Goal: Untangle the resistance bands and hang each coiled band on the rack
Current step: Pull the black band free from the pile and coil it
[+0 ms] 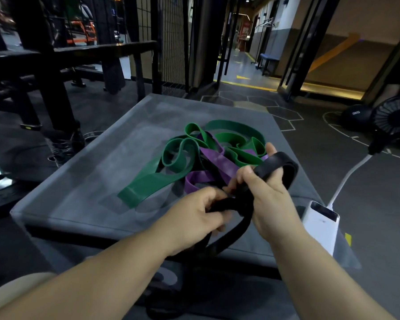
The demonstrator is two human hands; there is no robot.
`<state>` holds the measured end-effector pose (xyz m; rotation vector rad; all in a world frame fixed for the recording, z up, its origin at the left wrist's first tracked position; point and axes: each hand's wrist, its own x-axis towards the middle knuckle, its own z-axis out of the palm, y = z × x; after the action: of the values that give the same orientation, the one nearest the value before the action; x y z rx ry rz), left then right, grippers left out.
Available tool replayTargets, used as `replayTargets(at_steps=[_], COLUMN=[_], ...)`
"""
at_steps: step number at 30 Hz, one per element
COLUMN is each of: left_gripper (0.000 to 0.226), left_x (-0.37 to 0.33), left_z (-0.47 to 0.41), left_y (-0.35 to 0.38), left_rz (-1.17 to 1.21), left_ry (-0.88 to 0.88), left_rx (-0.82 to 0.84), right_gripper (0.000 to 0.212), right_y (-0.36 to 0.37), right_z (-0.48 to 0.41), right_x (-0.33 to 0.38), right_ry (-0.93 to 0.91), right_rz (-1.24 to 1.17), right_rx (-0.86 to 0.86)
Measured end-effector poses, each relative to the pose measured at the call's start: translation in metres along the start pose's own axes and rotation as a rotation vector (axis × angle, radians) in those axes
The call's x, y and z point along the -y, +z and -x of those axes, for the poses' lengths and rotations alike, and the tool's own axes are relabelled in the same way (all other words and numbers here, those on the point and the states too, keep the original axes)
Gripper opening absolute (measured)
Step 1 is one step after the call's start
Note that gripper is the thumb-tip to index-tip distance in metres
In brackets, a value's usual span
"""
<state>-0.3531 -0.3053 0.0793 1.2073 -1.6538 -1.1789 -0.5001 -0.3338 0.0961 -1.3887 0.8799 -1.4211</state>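
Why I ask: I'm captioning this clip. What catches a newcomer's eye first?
The green band and purple band stand out, tangled in a bright heap in the middle of the grey padded platform. Just in front of them, the left hand and right hand both grip a twisted black band.

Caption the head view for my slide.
Left hand and right hand grip the black band; green band and purple band lie tangled beyond.
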Motion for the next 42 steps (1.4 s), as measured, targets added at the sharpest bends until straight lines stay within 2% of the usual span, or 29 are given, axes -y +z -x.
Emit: replayTargets(at_steps=[3, 5, 8, 11, 12, 13, 16, 18, 21, 23, 26, 29, 31, 34, 38, 42], left_gripper=[0.015, 0.027, 0.028, 0.042, 0.044, 0.043, 0.036, 0.034, 0.041, 0.042, 0.034, 0.032, 0.018, 0.006, 0.008, 0.024], left_x=[-0.003, -0.003, -0.004, -0.002, -0.002, -0.001, 0.002, 0.004, 0.010, 0.013, 0.011, 0.002, -0.005, -0.017, -0.024, -0.030], left_z=[0.004, 0.005, 0.001, -0.004, -0.005, -0.005, -0.008, -0.010, -0.009, -0.006, -0.007, -0.007, -0.006, -0.005, -0.005, -0.002], left_y=[0.000, 0.000, -0.003, -0.011, -0.012, -0.014, -0.016, -0.017, -0.012, -0.010, -0.015, -0.019, -0.023, -0.035, -0.047, -0.050], left_rz=[-0.228, -0.361, -0.411, -0.390, -0.368, -0.344, -0.288, -0.293, -0.201, -0.202, -0.381, -0.187, -0.020, 0.119, 0.052, 0.143], left_ry=[0.002, 0.021, 0.093, 0.077, 0.057, 0.041, 0.003, -0.077, -0.274, -0.305, -0.249, -0.142, -0.039, 0.098, 0.232, 0.207], left_rx=[0.011, -0.055, -0.174, -0.077, -0.027, -0.006, -0.113, -0.146, 0.098, 0.242, 0.269, 0.111, -0.016, -0.106, -0.131, -0.103], right_gripper=[0.061, 0.056, 0.055, 0.024, 0.024, 0.033, 0.066, 0.066, 0.031, 0.019, 0.042, 0.062, 0.069, 0.062, 0.084, 0.086], right_y=[0.004, 0.008, 0.013, 0.019, 0.019, 0.018, 0.014, 0.011, 0.002, -0.003, -0.011, -0.023, -0.024, -0.027, -0.030, -0.024], right_z=[0.004, 0.005, 0.009, 0.013, 0.014, 0.013, 0.008, 0.005, -0.002, -0.005, -0.010, -0.013, -0.012, -0.007, -0.001, 0.006], right_x=[-0.008, -0.012, -0.017, -0.017, -0.017, -0.018, -0.016, -0.013, -0.011, -0.006, -0.001, -0.002, 0.003, 0.002, -0.007, -0.003], right_ry=[0.000, 0.014, 0.024, 0.119, 0.144, 0.153, 0.157, 0.115, 0.097, 0.074, 0.111, 0.175, 0.230, 0.252, 0.247, 0.256], right_rz=[0.138, 0.199, 0.292, 0.380, 0.384, 0.385, 0.411, 0.356, 0.251, 0.209, 0.152, 0.091, 0.040, 0.045, 0.097, 0.113], right_rx=[-0.017, -0.045, -0.003, 0.054, 0.058, 0.047, -0.031, -0.077, -0.159, -0.207, -0.286, -0.316, -0.216, 0.060, 0.379, 0.603])
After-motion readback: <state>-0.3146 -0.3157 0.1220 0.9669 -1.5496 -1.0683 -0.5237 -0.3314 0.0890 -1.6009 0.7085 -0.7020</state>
